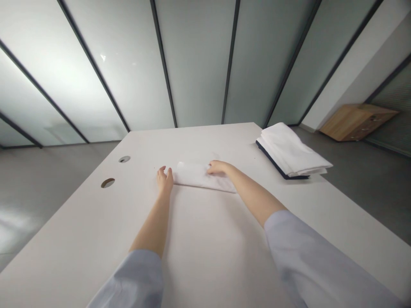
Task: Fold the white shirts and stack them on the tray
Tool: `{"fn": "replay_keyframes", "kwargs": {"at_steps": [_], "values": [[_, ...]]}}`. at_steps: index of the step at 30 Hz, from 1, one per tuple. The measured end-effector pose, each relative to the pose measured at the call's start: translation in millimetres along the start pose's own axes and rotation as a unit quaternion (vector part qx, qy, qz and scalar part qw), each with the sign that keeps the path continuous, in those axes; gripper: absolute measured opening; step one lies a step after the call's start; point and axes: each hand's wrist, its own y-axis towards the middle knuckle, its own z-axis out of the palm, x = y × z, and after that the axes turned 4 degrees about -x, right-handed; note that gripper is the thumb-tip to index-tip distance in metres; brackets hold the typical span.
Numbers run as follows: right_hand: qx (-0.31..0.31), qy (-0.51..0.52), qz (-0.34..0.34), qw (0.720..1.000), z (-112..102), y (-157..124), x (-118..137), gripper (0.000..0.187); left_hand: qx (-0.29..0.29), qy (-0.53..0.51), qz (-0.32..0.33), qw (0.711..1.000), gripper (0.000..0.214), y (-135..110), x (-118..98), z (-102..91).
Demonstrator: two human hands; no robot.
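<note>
A folded white cloth (192,175) lies flat on the white table (205,248), its long side running across in front of me. At its left end is my left hand (165,179), thumb and fingers apart, the palm edge beside the cloth's short edge. My right hand (218,167) reaches over the cloth from the right, its fingers curled down and pinching at the upper layer. The right forearm covers part of the cloth's right end.
A stack of folded white fabric (290,149) rests on a dark navy folded piece (276,164) at the table's right edge. Two round holes, a nearer one (108,183) and a farther one (124,159), pierce the tabletop at left. A wooden cabinet (349,122) stands beyond, at right.
</note>
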Motion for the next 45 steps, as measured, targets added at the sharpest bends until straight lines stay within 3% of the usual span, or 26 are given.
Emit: {"fn": "replay_keyframes", "kwargs": {"at_steps": [9, 17, 21, 27, 31, 37, 41, 45], "values": [[0.054, -0.009, 0.036, 0.998, -1.9, -9.3, 5.2, 0.03, 0.002, -0.059, -0.052, 0.997, 0.032, 0.1, -8.4, -2.4], [0.002, -0.011, 0.005, 1.0, 2.3, -22.9, 14.2, 0.028, 0.004, -0.078, -0.054, 0.995, 0.031, 1.0, -10.2, -2.3], [-0.007, 0.02, 0.009, 1.0, 3.5, -29.1, 7.0, 0.027, 0.007, -0.078, -0.055, 0.995, 0.029, 1.5, -9.3, -1.4], [-0.077, 0.07, 0.081, 0.991, -1.0, -45.1, -40.5, 0.026, 0.021, -0.077, -0.067, 0.995, 0.029, 0.7, -9.6, 0.5], [-0.141, 0.07, 0.145, 0.977, -14.3, -62.8, -86.4, 0.031, 0.039, -0.077, -0.061, 0.994, 0.029, 0.5, -9.1, 0.6], [-0.256, 0.027, 0.181, 0.949, -36.5, -95.0, -140.5, 0.038, 0.039, -0.066, -0.052, 0.996, 0.032, 0.3, -8.2, -1.6], [-0.297, 0.038, 0.177, 0.937, -68.5, -116.8, -166.6, 0.037, 0.04, -0.076, -0.048, 0.995, 0.033, -2.1, -9.6, -6.2], [-0.37, 0.06, 0.213, 0.902, -120.9, -131.7, -196.8, 0.036, 0.04, -0.079, -0.045, 0.995, 0.033, -3.9, -10.4, -8.3]]}}
